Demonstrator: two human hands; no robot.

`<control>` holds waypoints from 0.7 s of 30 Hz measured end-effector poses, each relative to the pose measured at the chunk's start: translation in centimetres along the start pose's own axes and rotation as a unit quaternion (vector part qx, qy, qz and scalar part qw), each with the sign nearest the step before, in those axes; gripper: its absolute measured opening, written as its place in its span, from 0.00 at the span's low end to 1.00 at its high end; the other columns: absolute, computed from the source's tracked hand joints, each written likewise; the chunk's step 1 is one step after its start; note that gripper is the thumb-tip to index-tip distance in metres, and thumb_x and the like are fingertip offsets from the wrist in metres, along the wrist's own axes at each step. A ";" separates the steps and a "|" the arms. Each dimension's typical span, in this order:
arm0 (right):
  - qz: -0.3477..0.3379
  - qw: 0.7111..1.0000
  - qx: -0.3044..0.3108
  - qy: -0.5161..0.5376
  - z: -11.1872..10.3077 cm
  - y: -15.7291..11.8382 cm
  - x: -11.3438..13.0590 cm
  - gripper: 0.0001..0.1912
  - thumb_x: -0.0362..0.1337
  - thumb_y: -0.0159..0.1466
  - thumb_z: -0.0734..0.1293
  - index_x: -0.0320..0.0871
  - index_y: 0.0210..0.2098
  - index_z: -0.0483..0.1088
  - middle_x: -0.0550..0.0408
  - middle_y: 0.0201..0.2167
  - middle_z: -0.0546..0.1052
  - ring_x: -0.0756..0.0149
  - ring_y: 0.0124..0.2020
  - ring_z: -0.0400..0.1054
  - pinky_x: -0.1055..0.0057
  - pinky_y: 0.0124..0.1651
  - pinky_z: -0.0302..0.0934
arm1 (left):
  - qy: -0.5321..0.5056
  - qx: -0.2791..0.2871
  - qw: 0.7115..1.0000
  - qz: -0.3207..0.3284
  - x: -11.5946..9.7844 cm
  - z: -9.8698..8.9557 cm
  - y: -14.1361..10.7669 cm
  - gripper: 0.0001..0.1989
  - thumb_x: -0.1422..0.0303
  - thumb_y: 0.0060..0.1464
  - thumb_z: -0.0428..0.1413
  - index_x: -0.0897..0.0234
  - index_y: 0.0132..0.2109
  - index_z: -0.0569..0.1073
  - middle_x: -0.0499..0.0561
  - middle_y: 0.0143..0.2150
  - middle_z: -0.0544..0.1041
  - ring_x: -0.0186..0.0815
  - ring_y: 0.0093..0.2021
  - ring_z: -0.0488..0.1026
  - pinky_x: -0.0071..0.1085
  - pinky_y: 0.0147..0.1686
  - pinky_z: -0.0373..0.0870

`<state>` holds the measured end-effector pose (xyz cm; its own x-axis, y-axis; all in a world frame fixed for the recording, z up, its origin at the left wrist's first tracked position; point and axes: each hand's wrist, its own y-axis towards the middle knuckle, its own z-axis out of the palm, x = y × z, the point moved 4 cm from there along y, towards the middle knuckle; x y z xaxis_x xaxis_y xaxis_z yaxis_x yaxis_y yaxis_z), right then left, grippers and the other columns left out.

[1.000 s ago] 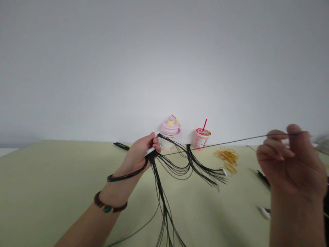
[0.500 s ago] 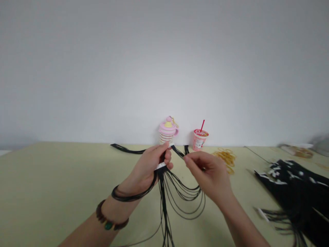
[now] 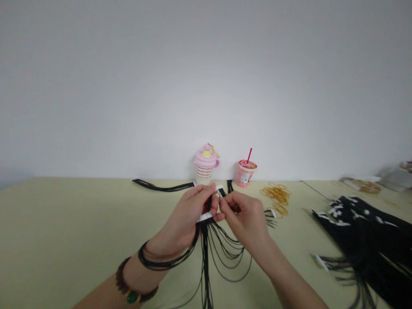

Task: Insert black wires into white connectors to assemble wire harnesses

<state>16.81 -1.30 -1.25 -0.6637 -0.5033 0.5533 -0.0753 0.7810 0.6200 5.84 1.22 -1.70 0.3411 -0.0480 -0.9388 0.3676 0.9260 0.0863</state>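
Pale green bench [image 3: 64,223] was overhung by a black cord bundle [image 3: 205,253], gripped at its white band [image 3: 205,217] by the closed left hand [image 3: 182,219] while the right hand [image 3: 246,219] pinched the upper strands [image 3: 221,192]; a slackened grip could have tangled the hanging loops [image 3: 225,253].

On my screen the left hand [image 3: 180,221] comes with a bare arm from about 7 o'clock, and the right hand [image 3: 247,219] with a bare arm from about 5 o'clock. On the left arm, near the wrist, the person wears one bracelet [image 3: 126,283] of dark brown beads, with one green stone [image 3: 131,297] at about 6 o'clock. I think the beads are wood, but I cannot be sure.
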 end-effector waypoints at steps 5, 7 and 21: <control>-0.004 1.000 -0.012 -0.003 0.1 0.0 -0.1 0.11 0.35 0.59 0.61 0.40 0.22 0.67 0.60 0.17 0.68 0.77 0.19 0.59 0.80 0.24 0.49 | -0.010 0.001 1.000 -0.010 0.0 0.1 -0.1 0.18 0.62 0.52 0.49 0.67 0.19 0.62 0.45 0.17 0.61 0.25 0.19 0.59 0.22 0.20 0.61; -0.006 1.000 -0.010 -0.003 0.1 0.1 -0.2 0.11 0.34 0.59 0.61 0.40 0.22 0.67 0.60 0.17 0.68 0.77 0.19 0.59 0.80 0.24 0.49 | -0.004 -0.004 1.000 -0.002 0.0 0.2 -0.2 0.17 0.63 0.52 0.50 0.67 0.19 0.62 0.45 0.18 0.61 0.25 0.19 0.60 0.22 0.20 0.61; 0.021 0.998 0.009 0.053 0.7 0.0 -0.6 0.12 0.37 0.62 0.58 0.40 0.24 0.65 0.59 0.18 0.69 0.77 0.19 0.60 0.81 0.22 0.51 | 0.014 -0.032 0.999 0.033 0.2 0.2 0.0 0.16 0.63 0.50 0.51 0.67 0.21 0.62 0.44 0.17 0.62 0.24 0.18 0.60 0.21 0.18 0.60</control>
<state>16.64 -0.73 -1.98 -0.5835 -0.5056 0.6356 -0.0628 0.8083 0.5853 6.10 1.09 -1.83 0.3390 0.0238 -0.9405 0.2888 0.9488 0.1281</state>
